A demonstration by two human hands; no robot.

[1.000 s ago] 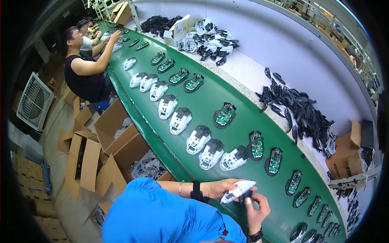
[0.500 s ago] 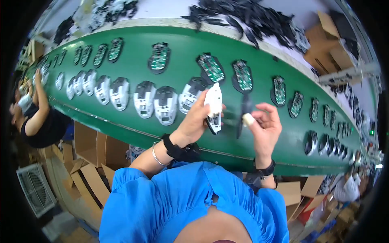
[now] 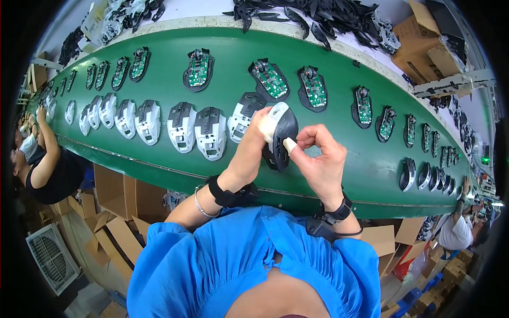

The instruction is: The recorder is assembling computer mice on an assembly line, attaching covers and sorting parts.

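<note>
My left hand (image 3: pixel 246 156) is wrapped around a white-and-black computer mouse shell (image 3: pixel 287 129), held tilted above the green belt. My right hand (image 3: pixel 324 167) is at the shell's right side, fingers curled and thumb pressed against a black curved side piece (image 3: pixel 278 151) lying along the shell. Pale finger covers show on the thumb of each hand. Just beyond the left hand lies another grey-and-black mouse shell (image 3: pixel 247 114). Close to it sits a black mouse base with a green circuit board (image 3: pixel 271 80).
A green conveyor belt (image 3: pixel 238 58) carries a far row of bases with circuit boards and a nearer row of shells (image 3: pixel 210 132). Black curved parts (image 3: pixel 318 16) are heaped on the ledge behind. Cardboard boxes (image 3: pixel 114 193) stand below the near edge. Other people work at both ends.
My right hand has moved left, bringing the black piece to the shell. My left hand has turned the shell so its black-and-white outside shows. The view has shifted slightly.
</note>
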